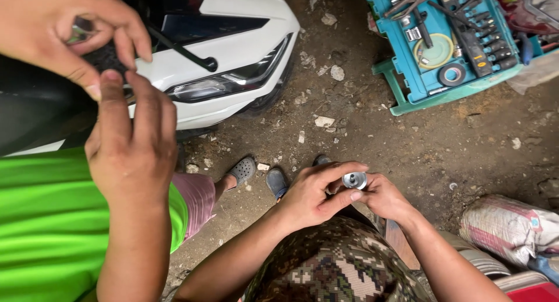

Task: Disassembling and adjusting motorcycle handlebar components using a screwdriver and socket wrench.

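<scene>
Silver cylinder (354, 180), 1 pc, short and hollow-looking at the top, sits low-centre in the frame between 2 hands, above a camo shirt (335, 264). Left hand (308, 198) is clamped on it w/ index curled over the top and thumb pressing from below. Right hand (387, 198) closes on its other side, fingertips touching the metal. The lower part of the cylinder is hidden by the fingers, so its length is hard to tell.

A co-worker in a green shirt (46, 220) stands at left w/ 2 hands raised. The upper hand (64, 28) pinches a small shiny bit, too small to make out. The lower hand (131, 147) has its thumb up against a black part (106, 58), mostly covered.

White scooter front (233, 22), 1 headlight (233, 80) showing, rest cut off at the top edge. 1 teal tool case (407, 86) lies open at top right, approx. a row of dark sockets inside, plus 1 black tape roll (452, 75) and 1 yellowish ring; its right end runs out of frame. 1 grey clog (243, 170) and 2 dark shoe toes near it, partly hidden by the left hand. 2 sacks (506, 226) at bottom right, the lower one cut off. Dirt floor (407, 145) w/ scattered stones.
</scene>
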